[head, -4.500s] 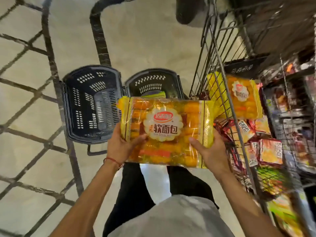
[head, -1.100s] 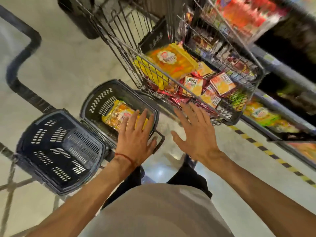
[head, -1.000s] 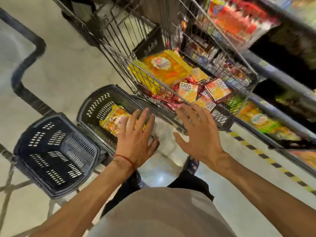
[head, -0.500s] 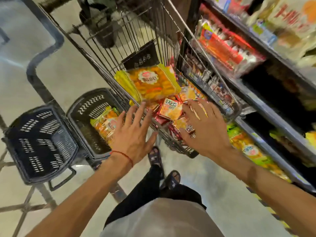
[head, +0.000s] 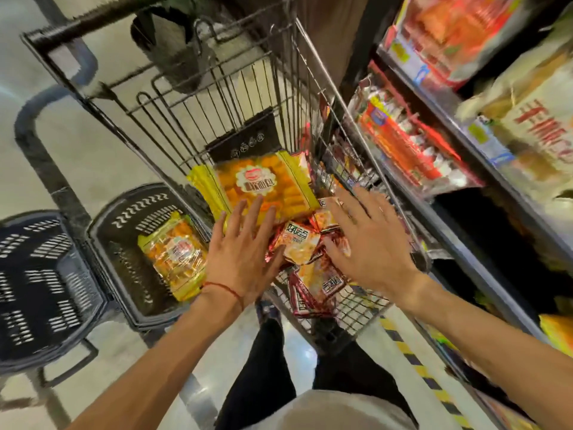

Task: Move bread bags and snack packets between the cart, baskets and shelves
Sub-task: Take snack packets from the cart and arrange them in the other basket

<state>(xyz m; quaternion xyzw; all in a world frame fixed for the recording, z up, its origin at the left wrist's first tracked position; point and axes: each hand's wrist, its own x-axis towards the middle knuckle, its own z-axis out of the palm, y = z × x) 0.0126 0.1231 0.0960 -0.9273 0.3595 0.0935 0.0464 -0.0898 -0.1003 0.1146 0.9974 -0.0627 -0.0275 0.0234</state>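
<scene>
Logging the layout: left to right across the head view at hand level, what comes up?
Dark blue basket → black basket holding a bread bag → left hand → snack packet → right hand → shelf.

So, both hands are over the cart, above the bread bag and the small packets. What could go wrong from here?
1. The bread bag lies tilted on loose snack packets. A lift with only the open left hand could let it slide, or drag packets along.
2. The right hand is close to the side of the wire cart and might catch on the wires.
</scene>
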